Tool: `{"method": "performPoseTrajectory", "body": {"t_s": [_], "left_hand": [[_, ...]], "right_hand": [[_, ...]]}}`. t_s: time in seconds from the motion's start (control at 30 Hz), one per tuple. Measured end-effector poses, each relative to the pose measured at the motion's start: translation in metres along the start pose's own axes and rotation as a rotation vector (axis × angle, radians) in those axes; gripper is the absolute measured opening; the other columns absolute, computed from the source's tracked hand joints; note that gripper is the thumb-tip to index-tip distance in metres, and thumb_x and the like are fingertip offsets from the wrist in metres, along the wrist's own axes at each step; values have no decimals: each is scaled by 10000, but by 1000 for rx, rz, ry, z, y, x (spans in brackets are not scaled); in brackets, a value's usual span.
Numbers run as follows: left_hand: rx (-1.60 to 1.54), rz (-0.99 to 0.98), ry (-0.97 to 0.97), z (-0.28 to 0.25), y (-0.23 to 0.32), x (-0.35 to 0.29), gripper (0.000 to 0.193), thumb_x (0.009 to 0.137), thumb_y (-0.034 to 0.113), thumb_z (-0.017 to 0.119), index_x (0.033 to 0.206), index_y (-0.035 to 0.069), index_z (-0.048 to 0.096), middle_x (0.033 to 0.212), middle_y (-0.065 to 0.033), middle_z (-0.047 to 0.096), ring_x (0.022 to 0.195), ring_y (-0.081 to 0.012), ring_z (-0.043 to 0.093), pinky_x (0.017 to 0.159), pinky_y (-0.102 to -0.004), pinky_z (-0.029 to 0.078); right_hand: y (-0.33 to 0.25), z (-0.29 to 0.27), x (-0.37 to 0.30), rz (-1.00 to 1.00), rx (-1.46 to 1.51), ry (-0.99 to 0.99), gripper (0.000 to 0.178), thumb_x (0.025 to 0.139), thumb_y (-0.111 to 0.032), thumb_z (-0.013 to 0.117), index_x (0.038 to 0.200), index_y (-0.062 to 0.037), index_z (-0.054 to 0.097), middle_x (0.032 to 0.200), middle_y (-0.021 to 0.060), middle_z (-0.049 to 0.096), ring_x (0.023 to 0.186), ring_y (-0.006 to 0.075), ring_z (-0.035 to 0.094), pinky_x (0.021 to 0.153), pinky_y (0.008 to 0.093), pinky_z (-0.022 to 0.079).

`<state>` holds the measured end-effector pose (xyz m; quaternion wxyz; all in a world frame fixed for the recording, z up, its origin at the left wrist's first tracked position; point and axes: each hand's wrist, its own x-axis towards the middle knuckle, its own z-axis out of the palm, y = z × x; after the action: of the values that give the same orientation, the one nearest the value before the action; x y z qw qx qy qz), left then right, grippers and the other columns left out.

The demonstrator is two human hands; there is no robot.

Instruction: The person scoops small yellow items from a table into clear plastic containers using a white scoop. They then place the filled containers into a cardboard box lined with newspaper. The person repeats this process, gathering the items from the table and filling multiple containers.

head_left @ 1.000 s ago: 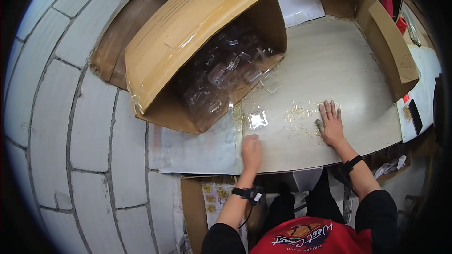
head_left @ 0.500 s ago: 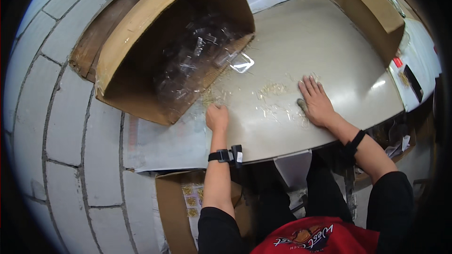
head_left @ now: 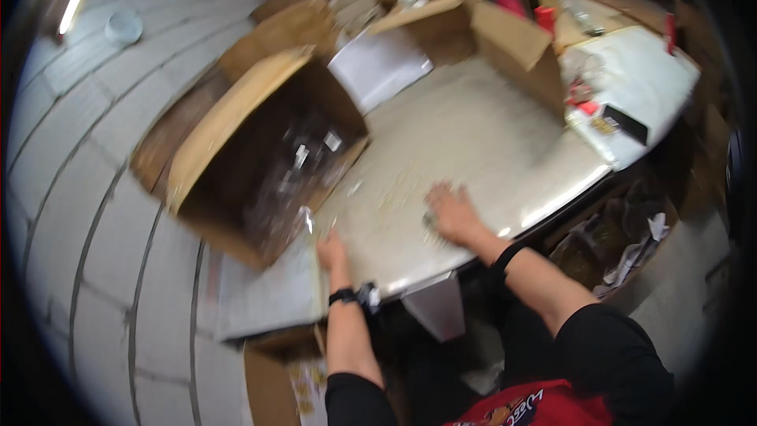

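My right hand (head_left: 453, 215) lies flat on the grey tabletop (head_left: 465, 122), fingers spread, with nothing in its grasp. Thin, small yellowish and clear bits (head_left: 398, 189) are scattered just left of its fingers. My left hand (head_left: 332, 251) is closed at the table's left part, beside the mouth of a tilted cardboard box (head_left: 225, 150). Blur hides what its fingers hold, if anything. A shiny clear piece (head_left: 306, 219) shows close to that hand, at the box's lower edge. Inside the box lies a heap of clear plastic pieces (head_left: 292, 170).
White sheeting (head_left: 264, 292) covers the surface by the box. Cardboard flaps (head_left: 520, 51) stand along the far right. A dark phone-like slab (head_left: 625, 125) rests on the white side table (head_left: 631, 71). Open boxes (head_left: 264, 383) sit below the table edge.
The view has swung, showing more of the room's far side. My right hand has come nearer to my left and stays flat. A shiny clear piece now shows by my left hand.
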<state>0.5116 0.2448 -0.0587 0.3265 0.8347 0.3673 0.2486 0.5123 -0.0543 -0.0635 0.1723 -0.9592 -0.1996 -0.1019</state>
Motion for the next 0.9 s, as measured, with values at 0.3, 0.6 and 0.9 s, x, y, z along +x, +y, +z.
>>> {"method": "performPoseTrajectory", "body": {"t_s": [0.3, 0.6, 0.9], "left_hand": [[130, -79, 13, 10, 5, 42, 448, 753, 374, 651, 959, -24, 650, 1043, -232, 635, 986, -397, 605, 837, -463, 476], [347, 132, 22, 20, 36, 21, 288, 748, 180, 615, 915, -54, 637, 976, -250, 637, 937, -403, 617, 808, -472, 485], [-311, 37, -91, 0, -2, 23, 258, 740, 43, 568, 973, -67, 554, 859, -197, 617, 689, -349, 647, 575, -420, 530]], "right_hand": [[-3, 1, -4, -21, -73, -28, 603, 945, -422, 324, 1396, -21, 314, 1475, 196, 252, 1384, 338, 196, 1093, 526, 184], [-7, -3, -1, -17, -66, -75, 609, 954, -441, 306, 1396, -22, 315, 1483, 196, 232, 1390, 338, 178, 1105, 518, 160], [-10, 0, 0, 66, -61, -8, 605, 951, -391, 330, 1378, 38, 315, 1465, 245, 236, 1375, 379, 191, 1111, 493, 168]]}}
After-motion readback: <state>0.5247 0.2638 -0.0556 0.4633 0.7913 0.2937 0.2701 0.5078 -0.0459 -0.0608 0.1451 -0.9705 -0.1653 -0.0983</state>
